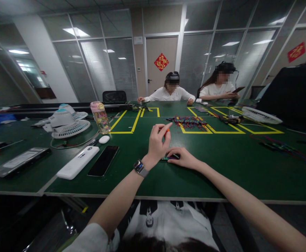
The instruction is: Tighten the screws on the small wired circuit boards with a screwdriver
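My left hand (pixel 158 141), with a watch (pixel 139 166) at its wrist, is raised above the table with fingers pinched around what looks like a screwdriver (pixel 168 130). Only a bit of its orange handle shows; the shaft is hidden. Just below and to the right, my right hand (pixel 183 159) rests on the table, its fingers closed on a small green circuit board (pixel 165 158). Dark wires curve under those fingers. Most of the board is covered by my hands.
Beyond my hands lies a pile of wired boards (pixel 191 122) on yellow tape. Leftward are a black phone (pixel 103 161), a white power bank (pixel 78 162), a bottle (pixel 100 118) and fans (pixel 70 128). More wired boards (pixel 281 147) lie right. Two people sit opposite.
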{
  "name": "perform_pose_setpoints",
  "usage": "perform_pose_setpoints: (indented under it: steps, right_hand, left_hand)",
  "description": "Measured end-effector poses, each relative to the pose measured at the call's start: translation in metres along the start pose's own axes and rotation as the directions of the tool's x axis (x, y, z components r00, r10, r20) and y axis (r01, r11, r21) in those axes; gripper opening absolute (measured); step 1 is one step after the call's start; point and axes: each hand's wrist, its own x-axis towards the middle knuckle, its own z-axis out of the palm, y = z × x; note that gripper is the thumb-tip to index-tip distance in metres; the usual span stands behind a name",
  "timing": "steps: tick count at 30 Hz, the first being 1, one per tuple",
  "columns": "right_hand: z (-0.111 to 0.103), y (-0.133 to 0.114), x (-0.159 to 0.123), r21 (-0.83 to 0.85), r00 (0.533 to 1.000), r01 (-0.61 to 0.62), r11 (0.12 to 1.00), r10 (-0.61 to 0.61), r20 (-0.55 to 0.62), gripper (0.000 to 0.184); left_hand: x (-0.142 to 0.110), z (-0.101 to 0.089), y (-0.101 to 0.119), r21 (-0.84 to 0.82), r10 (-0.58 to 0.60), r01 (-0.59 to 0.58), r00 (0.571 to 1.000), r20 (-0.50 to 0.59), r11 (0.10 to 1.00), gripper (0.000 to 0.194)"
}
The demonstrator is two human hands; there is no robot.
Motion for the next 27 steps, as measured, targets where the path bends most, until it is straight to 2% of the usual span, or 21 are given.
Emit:
perform_pose_setpoints:
  steps: [10, 19, 27]
  right_hand:
    - [0.0019, 0.0043, -0.0002, 0.013, 1.0, 0.019, 1.0, -0.019, 0.002, 0.01]
    - [0.0008, 0.0018, -0.0003, -0.003, 1.0, 0.008, 1.0, -0.008, -0.006, 0.01]
    - [0.0018, 0.0048, -0.0002, 0.002, 1.0, 0.024, 1.0, -0.024, -0.011, 0.01]
  left_hand:
    - [0.0003, 0.0004, -0.0033, -0.015, 0.007, -0.007, 1.0, -0.007, 1.0, 0.033]
    - [0.0004, 0.001, 0.0006, 0.041, -0.006, 0.009, 0.999, -0.053, 0.999, 0.024]
    - [0.0013, -0.0005, 0.0, -0.037, 0.026, -0.027, 0.999, -0.022, 0.999, 0.029]
